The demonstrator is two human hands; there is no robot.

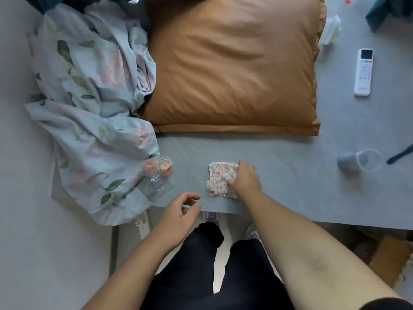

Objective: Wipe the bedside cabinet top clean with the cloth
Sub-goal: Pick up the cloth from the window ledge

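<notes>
A small pink-and-white dotted cloth (220, 179) lies flat on the grey surface (290, 175) near its front edge. My right hand (244, 177) presses down on the cloth's right half, fingers curled over it. My left hand (178, 214) hovers at the front edge, left of the cloth, fingers loosely bent and holding nothing.
A large brown pillow (232, 66) lies behind the cloth. A crumpled floral sheet (89, 113) hangs at the left. A clear wrapper with pink pieces (158, 171) sits left of the cloth. A toppled clear cup (359, 163) and a white remote (363, 72) lie at the right.
</notes>
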